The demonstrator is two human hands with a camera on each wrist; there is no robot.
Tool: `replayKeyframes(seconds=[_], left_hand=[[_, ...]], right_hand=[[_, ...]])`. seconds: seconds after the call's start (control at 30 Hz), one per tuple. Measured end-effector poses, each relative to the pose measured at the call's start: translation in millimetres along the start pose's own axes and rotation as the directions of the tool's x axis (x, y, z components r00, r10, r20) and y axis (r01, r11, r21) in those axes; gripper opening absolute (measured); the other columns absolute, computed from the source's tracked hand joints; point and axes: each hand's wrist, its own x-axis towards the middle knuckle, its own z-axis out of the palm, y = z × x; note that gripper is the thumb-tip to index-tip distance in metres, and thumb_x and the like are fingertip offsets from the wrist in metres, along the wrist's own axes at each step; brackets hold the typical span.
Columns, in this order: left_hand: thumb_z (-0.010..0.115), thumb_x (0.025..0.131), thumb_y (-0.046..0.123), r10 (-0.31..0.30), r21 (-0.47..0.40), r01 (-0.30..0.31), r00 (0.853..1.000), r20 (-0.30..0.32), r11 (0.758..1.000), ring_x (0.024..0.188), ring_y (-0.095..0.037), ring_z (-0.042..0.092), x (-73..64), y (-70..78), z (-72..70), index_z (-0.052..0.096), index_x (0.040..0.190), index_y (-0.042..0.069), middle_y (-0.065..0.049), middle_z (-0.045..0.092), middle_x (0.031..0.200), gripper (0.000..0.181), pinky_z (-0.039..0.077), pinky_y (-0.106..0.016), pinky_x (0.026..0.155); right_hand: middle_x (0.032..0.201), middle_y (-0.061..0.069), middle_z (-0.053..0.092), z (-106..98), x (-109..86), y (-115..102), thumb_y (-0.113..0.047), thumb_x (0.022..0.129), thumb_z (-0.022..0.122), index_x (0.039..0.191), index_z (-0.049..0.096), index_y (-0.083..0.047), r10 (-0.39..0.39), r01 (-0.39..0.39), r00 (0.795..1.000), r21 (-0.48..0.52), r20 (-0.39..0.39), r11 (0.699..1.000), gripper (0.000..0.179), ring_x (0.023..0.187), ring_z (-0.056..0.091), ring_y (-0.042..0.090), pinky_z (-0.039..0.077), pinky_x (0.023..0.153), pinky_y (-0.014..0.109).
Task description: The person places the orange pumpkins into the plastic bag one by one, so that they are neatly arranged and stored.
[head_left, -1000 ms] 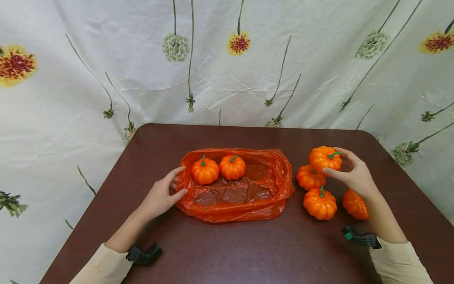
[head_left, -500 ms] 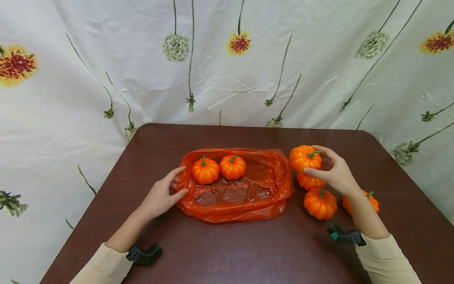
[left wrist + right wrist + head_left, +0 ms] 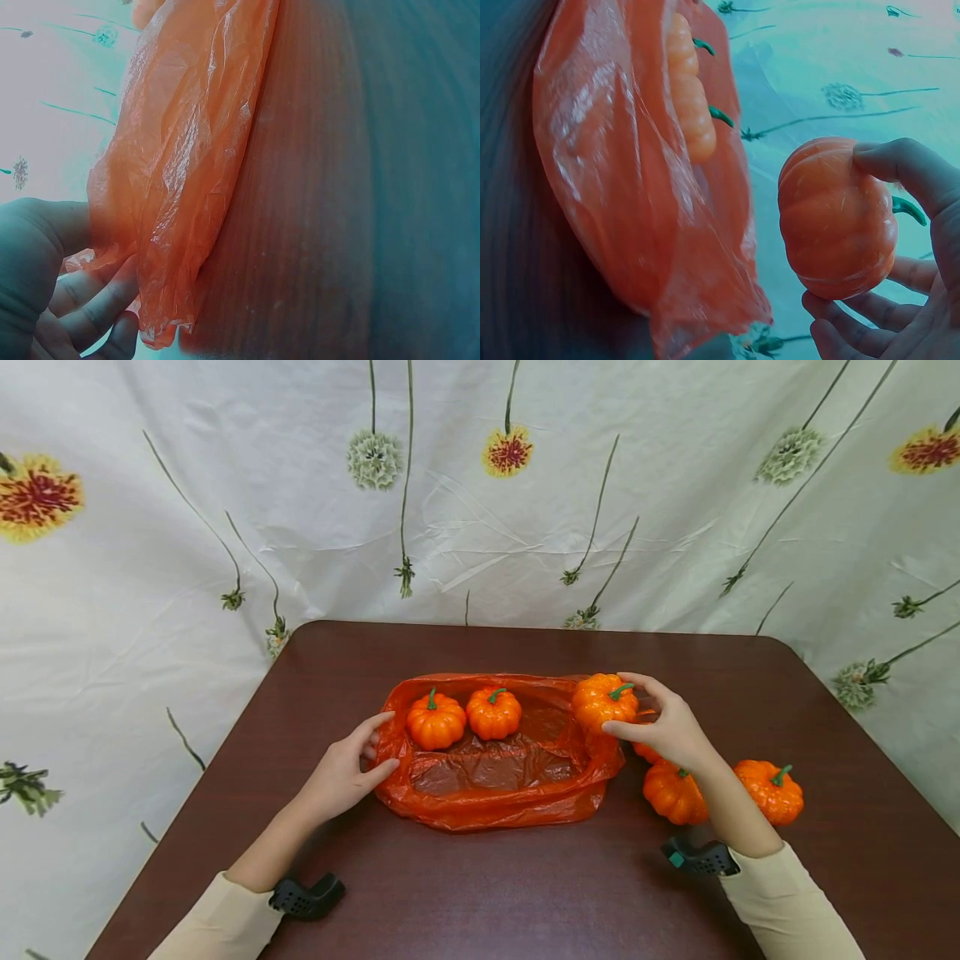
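My right hand (image 3: 667,724) grips a small orange pumpkin (image 3: 602,700) between thumb and fingers, its green stem facing the palm. In the head view this pumpkin overlaps the right rim of an open red-orange plastic bag (image 3: 491,810); the right wrist view has it held up beside the bag. Two more pumpkins, a left one (image 3: 436,723) and a right one (image 3: 493,714), sit side by side in the bag's back left part. At the bag's left end, my left hand (image 3: 341,774) holds the plastic edge (image 3: 161,247) with thumb and fingers around it.
Right of the bag, one pumpkin (image 3: 647,752) is mostly hidden behind my right hand. A second pumpkin (image 3: 671,793) lies nearer, partly behind the forearm, and a third pumpkin (image 3: 772,793) lies to its right. A flowered white cloth (image 3: 480,527) hangs behind the brown table (image 3: 487,893).
My right hand has carried its pumpkin leftward, from above the loose pumpkins to the bag's right rim. The rightmost pumpkin has come into fuller view. My left hand stays at the bag.
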Motion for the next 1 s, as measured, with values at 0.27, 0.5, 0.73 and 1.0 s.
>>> replayKeyframes(seconds=[0.27, 0.5, 0.73, 1.0], left_hand=[[0.074, 0.087, 0.010, -0.007, -0.002, 0.007, 1.000, 0.004, 1.000, 0.084, -0.020, 0.060, -0.1, 1.2, 0.2, 0.044, 0.141, 0.004, -0.010, 0.054, 0.103, 0.062, 0.051, -0.034, 0.072], [0.073, 0.087, 0.010, -0.008, 0.002, 0.008, 1.000, 0.005, 1.000, 0.084, -0.020, 0.060, -0.5, 1.2, -0.1, 0.044, 0.141, 0.003, -0.010, 0.054, 0.102, 0.062, 0.051, -0.035, 0.073], [0.073, 0.087, 0.010, -0.009, 0.003, 0.009, 1.000, 0.006, 1.000, 0.084, -0.020, 0.058, -0.5, 2.5, -0.7, 0.044, 0.141, 0.003, -0.010, 0.053, 0.102, 0.062, 0.050, -0.034, 0.072], [0.073, 0.087, 0.010, 0.000, -0.005, 0.000, 1.000, -0.004, 1.000, 0.082, -0.020, 0.058, -1.3, 2.8, -1.5, 0.045, 0.140, 0.002, -0.010, 0.054, 0.101, 0.061, 0.050, -0.032, 0.071]], right_hand=[[0.144, 0.013, 0.044, 21, 9.3, -1, -0.025, 0.084, 0.078, 0.146, 0.043, -0.012, 0.004, -0.004, 0.999, 0.016, 0.046, 1.000, 0.073, 0.122, 0.049, 0.034, 0.042, 0.097, 0.051], [0.147, 0.014, 0.041, 39, 18.5, -3, -0.034, 0.082, 0.079, 0.147, 0.042, -0.011, 0.029, -0.026, 0.997, -0.043, 0.075, 0.999, 0.078, 0.123, 0.045, 0.036, 0.045, 0.094, 0.051], [0.136, 0.018, 0.049, 56, 28.3, -4, -0.036, 0.080, 0.080, 0.144, 0.046, -0.010, 0.039, -0.033, 0.997, -0.098, 0.065, 0.995, 0.077, 0.116, 0.047, 0.034, 0.045, 0.089, 0.047], [0.143, 0.016, 0.045, 67, 34.3, -6, -0.037, 0.080, 0.081, 0.145, 0.044, -0.009, 0.068, -0.062, 0.996, -0.100, 0.061, 0.993, 0.080, 0.125, 0.046, 0.036, 0.039, 0.100, 0.053]])
